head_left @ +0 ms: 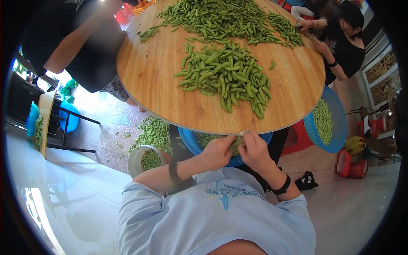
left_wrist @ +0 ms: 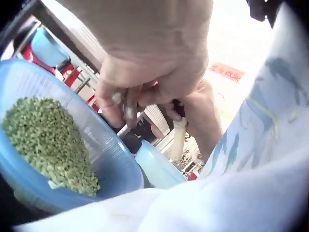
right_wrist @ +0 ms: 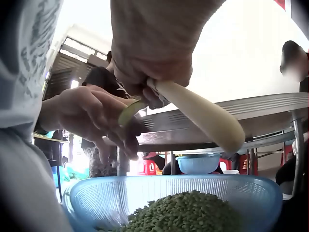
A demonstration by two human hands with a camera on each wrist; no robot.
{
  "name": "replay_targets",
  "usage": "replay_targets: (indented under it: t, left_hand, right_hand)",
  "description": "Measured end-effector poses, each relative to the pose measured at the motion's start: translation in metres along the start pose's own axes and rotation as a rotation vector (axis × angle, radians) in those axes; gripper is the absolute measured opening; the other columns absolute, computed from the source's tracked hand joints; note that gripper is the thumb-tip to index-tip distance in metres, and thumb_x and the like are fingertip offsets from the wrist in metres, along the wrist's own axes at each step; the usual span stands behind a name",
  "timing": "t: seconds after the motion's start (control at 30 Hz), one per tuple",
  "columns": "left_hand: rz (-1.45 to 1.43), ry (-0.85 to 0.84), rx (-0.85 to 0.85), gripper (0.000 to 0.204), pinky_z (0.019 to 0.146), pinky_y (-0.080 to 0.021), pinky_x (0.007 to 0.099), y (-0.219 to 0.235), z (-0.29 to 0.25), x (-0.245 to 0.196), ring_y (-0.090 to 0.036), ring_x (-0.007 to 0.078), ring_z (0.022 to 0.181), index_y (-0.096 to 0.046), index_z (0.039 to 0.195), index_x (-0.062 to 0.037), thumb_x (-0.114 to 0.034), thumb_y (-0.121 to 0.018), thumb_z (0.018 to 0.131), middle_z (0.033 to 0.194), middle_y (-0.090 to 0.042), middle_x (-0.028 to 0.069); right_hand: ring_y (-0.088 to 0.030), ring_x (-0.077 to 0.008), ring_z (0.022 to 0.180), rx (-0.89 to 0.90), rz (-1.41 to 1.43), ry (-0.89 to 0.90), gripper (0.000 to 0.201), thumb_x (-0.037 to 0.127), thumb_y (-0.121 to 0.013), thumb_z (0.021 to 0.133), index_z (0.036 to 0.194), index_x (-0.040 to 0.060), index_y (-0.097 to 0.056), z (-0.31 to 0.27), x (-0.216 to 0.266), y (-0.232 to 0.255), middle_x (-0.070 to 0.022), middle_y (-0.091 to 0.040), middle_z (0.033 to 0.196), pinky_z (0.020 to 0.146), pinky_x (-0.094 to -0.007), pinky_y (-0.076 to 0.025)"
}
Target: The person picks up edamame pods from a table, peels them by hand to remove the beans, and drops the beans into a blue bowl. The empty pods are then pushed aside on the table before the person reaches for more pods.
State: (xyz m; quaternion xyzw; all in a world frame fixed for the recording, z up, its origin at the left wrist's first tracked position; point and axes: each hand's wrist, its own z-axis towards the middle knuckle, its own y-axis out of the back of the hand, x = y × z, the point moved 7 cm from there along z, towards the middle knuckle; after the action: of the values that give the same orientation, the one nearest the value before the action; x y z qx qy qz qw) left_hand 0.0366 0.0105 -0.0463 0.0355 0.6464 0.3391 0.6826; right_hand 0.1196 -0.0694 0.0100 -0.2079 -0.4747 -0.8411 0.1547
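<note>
At the near table edge my left hand [head_left: 218,152] pinches a green bean pod [right_wrist: 128,114] between thumb and fingers. Close beside it, my right hand [head_left: 256,154] grips a tool by its smooth cream handle [right_wrist: 205,113]; the working end is hidden among the fingers. Both hands are over a blue plastic basket [right_wrist: 251,186], which holds a mound of shelled green beans [right_wrist: 186,215]. On the round wooden table [head_left: 148,89] in front lies a heap of whole pods [head_left: 229,74].
A larger pod pile [head_left: 212,19] covers the table's far side. People sit at left and right. On the floor are a white bucket [head_left: 134,162], spilled pods [head_left: 154,135] and a red stool [head_left: 298,142]. Another blue basket [head_left: 340,127] of shelled beans stands right.
</note>
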Motion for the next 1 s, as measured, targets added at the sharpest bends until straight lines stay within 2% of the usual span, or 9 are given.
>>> replay_targets:
  t: [0.07, 0.17, 0.3, 0.37, 0.47, 0.53, 0.67, 0.9, 1.0]
  left_hand:
    - [0.056, -0.150, -0.066, 0.022, 0.065, -0.049, 0.0379, 0.012, -0.004, -0.019, -0.060, 0.0371, 0.076, -0.054, 0.101, 0.0009, -0.006, -0.058, 0.081, 0.091, -0.061, 0.0191]
    - [-0.120, 0.018, -0.087, 0.024, 0.065, -0.050, 0.0383, 0.022, -0.011, -0.030, -0.061, 0.0380, 0.077, -0.054, 0.104, -0.0001, -0.005, -0.059, 0.081, 0.096, -0.061, 0.0186]
    - [-0.085, -0.126, -0.107, 0.024, 0.064, -0.050, 0.0409, 0.050, -0.013, -0.043, -0.061, 0.0370, 0.076, -0.054, 0.102, -0.0012, -0.004, -0.061, 0.079, 0.092, -0.061, 0.0177]
    - [0.485, -0.034, 0.149, 0.016, 0.063, -0.050, 0.0406, 0.070, -0.019, -0.045, -0.061, 0.0352, 0.078, -0.054, 0.094, -0.0023, -0.012, -0.059, 0.082, 0.087, -0.060, 0.0168]
    - [0.849, 0.141, 0.371, 0.014, 0.059, -0.050, 0.0427, 0.092, -0.018, -0.024, -0.061, 0.0343, 0.072, -0.054, 0.089, -0.0032, -0.015, -0.060, 0.084, 0.083, -0.060, 0.0147]
    - [0.718, -0.116, -0.053, 0.014, 0.058, -0.049, 0.0438, 0.110, 0.011, -0.053, -0.060, 0.0357, 0.068, -0.055, 0.087, -0.0036, -0.016, -0.060, 0.084, 0.080, -0.059, 0.0147]
    - [0.646, -0.090, -0.260, 0.021, 0.061, -0.047, 0.0466, 0.099, 0.082, -0.020, -0.059, 0.0400, 0.071, -0.054, 0.089, -0.0015, -0.020, -0.063, 0.084, 0.078, -0.058, 0.0187]
    - [0.604, -0.056, -0.349, 0.022, 0.065, -0.047, 0.0471, 0.101, 0.108, 0.002, -0.058, 0.0422, 0.072, -0.055, 0.085, 0.0005, -0.019, -0.065, 0.082, 0.081, -0.059, 0.0216]
    - [0.394, -0.108, -0.353, 0.019, 0.062, -0.049, 0.0398, 0.113, 0.099, -0.005, -0.060, 0.0328, 0.066, -0.059, 0.092, 0.0024, -0.014, -0.065, 0.082, 0.078, -0.062, 0.0174]
  right_hand:
    - [-0.057, -0.0357, 0.069, 0.007, 0.033, -0.047, 0.032, -0.005, -0.063, 0.067, 0.096, -0.0034, -0.050, -0.005, -0.011, 0.002, -0.0178, -0.051, 0.086, 0.057, -0.0390, -0.049]
    - [-0.056, -0.0356, 0.068, -0.012, 0.114, -0.079, 0.030, -0.006, -0.063, 0.067, 0.095, -0.0038, -0.050, -0.004, -0.007, 0.001, -0.0186, -0.052, 0.085, 0.057, -0.0384, -0.048]
    - [-0.057, -0.0344, 0.067, -0.052, 0.253, -0.065, 0.029, -0.006, -0.063, 0.068, 0.094, -0.0032, -0.050, 0.005, 0.004, 0.002, -0.0180, -0.054, 0.080, 0.056, -0.0367, -0.047]
    - [-0.057, -0.0335, 0.066, -0.033, 0.220, -0.043, 0.028, -0.005, -0.063, 0.069, 0.094, -0.0027, -0.051, 0.005, -0.002, 0.005, -0.0169, -0.054, 0.078, 0.055, -0.0363, -0.047]
    - [-0.058, -0.0320, 0.066, -0.019, 0.171, 0.000, 0.026, -0.004, -0.065, 0.070, 0.092, -0.0016, -0.052, 0.005, -0.001, 0.007, -0.0148, -0.056, 0.075, 0.055, -0.0361, -0.047]
    - [-0.059, -0.0314, 0.065, -0.018, 0.159, 0.025, 0.025, -0.003, -0.066, 0.070, 0.091, -0.0011, -0.052, 0.005, 0.003, 0.006, -0.0138, -0.056, 0.073, 0.054, -0.0363, -0.046]
    - [-0.059, -0.0288, 0.064, 0.021, 0.219, -0.045, 0.020, 0.001, -0.065, 0.077, 0.094, -0.0023, -0.055, 0.008, 0.003, 0.002, -0.0141, -0.058, 0.074, 0.055, -0.0342, -0.047]
    - [-0.051, -0.0113, 0.058, 0.082, 0.842, -0.453, 0.032, 0.009, -0.049, 0.093, 0.122, -0.0039, -0.049, 0.000, -0.031, -0.005, -0.0064, -0.055, 0.074, 0.050, -0.0264, -0.043]
    - [-0.048, -0.0082, 0.058, 0.052, 1.179, -0.574, 0.036, 0.013, -0.043, 0.096, 0.130, -0.0016, -0.043, 0.006, -0.039, -0.009, -0.0041, -0.054, 0.076, 0.045, -0.0215, -0.039]
